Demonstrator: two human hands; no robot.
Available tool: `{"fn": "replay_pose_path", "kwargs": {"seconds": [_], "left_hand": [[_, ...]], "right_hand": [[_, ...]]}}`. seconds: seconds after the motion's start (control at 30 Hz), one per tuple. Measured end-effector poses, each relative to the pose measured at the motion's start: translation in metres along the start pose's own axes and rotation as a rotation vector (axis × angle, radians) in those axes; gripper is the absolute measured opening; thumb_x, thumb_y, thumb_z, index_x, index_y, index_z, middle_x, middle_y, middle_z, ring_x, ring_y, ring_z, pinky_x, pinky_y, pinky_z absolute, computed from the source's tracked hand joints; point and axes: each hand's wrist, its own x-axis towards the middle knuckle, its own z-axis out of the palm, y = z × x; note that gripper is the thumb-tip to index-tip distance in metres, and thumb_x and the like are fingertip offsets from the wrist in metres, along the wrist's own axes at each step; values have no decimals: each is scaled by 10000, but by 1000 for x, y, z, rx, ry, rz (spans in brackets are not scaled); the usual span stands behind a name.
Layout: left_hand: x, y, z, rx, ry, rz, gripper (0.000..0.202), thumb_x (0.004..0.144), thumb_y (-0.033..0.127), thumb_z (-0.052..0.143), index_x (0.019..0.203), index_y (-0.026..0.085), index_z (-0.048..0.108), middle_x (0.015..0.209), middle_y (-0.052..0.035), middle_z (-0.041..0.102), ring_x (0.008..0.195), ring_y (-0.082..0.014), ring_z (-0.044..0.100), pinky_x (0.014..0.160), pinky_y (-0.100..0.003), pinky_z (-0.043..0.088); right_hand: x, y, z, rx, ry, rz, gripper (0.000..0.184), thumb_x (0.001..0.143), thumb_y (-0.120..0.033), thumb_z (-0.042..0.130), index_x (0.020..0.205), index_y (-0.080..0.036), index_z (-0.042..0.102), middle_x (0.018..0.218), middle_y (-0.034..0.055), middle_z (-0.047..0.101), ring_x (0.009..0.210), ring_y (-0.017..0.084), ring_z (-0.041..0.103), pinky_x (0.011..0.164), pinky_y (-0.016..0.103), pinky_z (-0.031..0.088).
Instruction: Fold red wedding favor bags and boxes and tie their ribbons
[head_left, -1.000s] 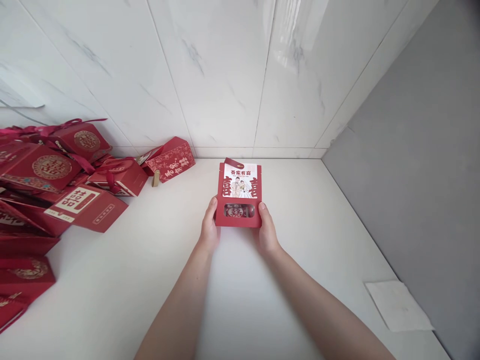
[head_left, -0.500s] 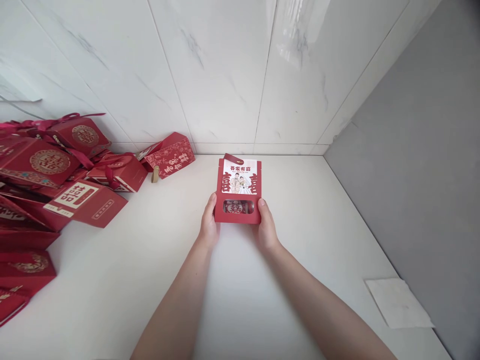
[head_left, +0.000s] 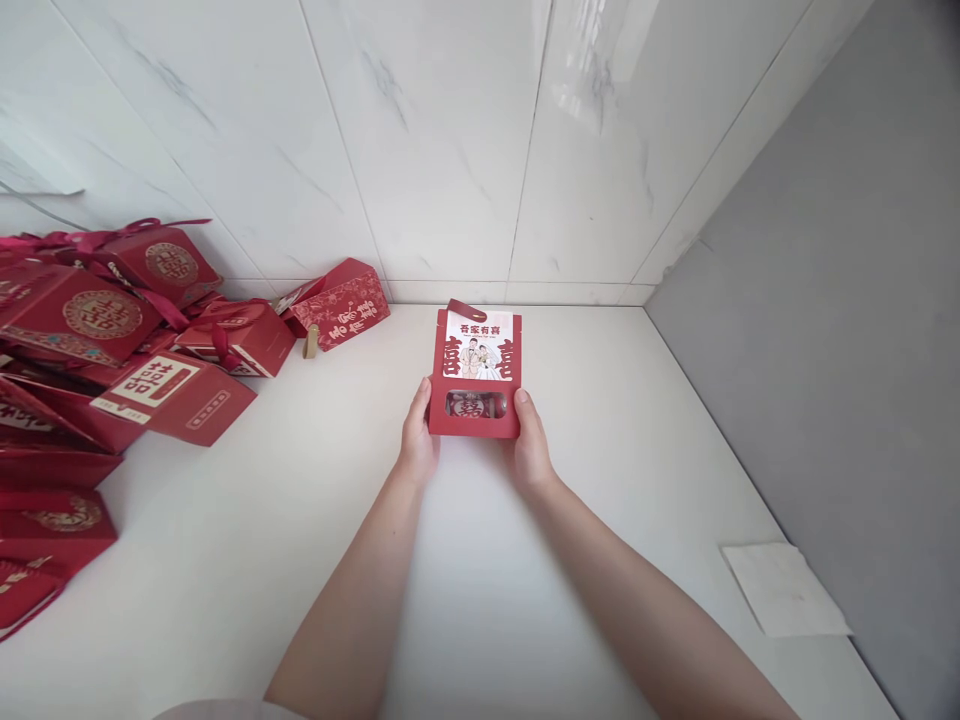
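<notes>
A flat red gift box [head_left: 475,373] with a white picture panel, a small window and a red ribbon loop at its top lies on the white counter [head_left: 480,560] near the back wall. My left hand [head_left: 418,440] grips its lower left corner, thumb along the left edge. My right hand [head_left: 531,445] grips the lower right corner the same way. Both hands have their fingers closed around the box's bottom corners.
A heap of several red gift boxes with ribbons [head_left: 105,350] fills the left side. One red patterned box [head_left: 341,312] lies tipped near the wall. A white paper sheet [head_left: 784,590] lies at the right by a grey panel [head_left: 825,380]. Marble tiles rise behind.
The box and both hands sit slightly higher in the picture than a second ago, and so does the rest of the scene. The grip is unchanged.
</notes>
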Motion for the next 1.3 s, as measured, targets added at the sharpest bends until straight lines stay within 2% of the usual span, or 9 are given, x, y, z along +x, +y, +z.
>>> {"fn": "replay_pose_path", "kwargs": {"seconds": [0.2,0.53,0.7,0.83,0.93,1.0,1.07,1.2,1.3], "left_hand": [[-2,0,-4,45,-65,3,501,850,550,798,1227,231,713,1340,-72,753,1281,-318,694,1080,-436,548],[1,-2,-1,12,17,-32,464,840,545,792,1147,206,720,1261,-73,785,1261,-303,710,1072,-405,536],[0,-1,0,-24,57,-32,472,823,531,804,1150,195,747,1236,-74,798,1267,-316,711,1095,-422,538],[-1,-2,5,-120,21,-139,510,884,561,736,1235,192,752,1304,-94,781,1308,-336,690,1107,-455,554],[-2,-5,8,-109,-2,-190,527,925,580,698,1286,198,743,1386,-97,746,1376,-331,648,1151,-454,535],[-3,-6,9,-43,12,-90,535,943,578,690,1330,210,726,1464,-83,702,1445,-309,595,1195,-417,501],[-4,-5,7,46,32,52,545,956,555,694,1413,257,676,1540,-50,646,1484,-275,560,1213,-370,478],[-9,-3,6,241,83,219,591,941,546,722,1479,322,623,1491,-57,678,1386,-274,641,1171,-370,500],[-15,-4,9,364,88,300,519,957,553,694,1408,298,688,1501,-63,668,1447,-281,584,1223,-363,444]], "right_hand": [[-2,-6,4,67,-12,13,555,983,-671,587,1379,-291,667,1454,44,705,1400,320,611,1183,542,488],[-2,-5,4,51,-15,33,569,955,-688,617,1345,-278,683,1365,61,750,1319,320,665,1141,542,514],[-1,-7,3,47,-42,20,557,982,-711,555,1346,-312,694,1400,36,737,1333,320,657,1105,514,544],[-1,-11,5,123,-86,68,514,1000,-706,518,1268,-330,744,1342,20,768,1335,329,657,1066,506,571],[-5,-15,10,174,-147,0,554,1030,-700,455,1376,-347,705,1441,12,718,1426,320,595,1134,511,531],[-10,-17,15,180,-205,-61,639,1031,-739,391,1458,-344,656,1505,22,673,1476,323,550,1173,529,499],[-14,-19,18,153,-249,-46,711,1003,-791,383,1502,-343,620,1533,38,651,1487,334,539,1171,547,496],[-15,-20,14,184,-304,170,870,923,-914,326,1520,-338,590,1588,66,602,1454,379,569,1103,607,528],[-11,-20,9,278,-265,211,896,912,-934,276,1485,-336,616,1584,72,607,1423,396,596,1064,622,550]]}}
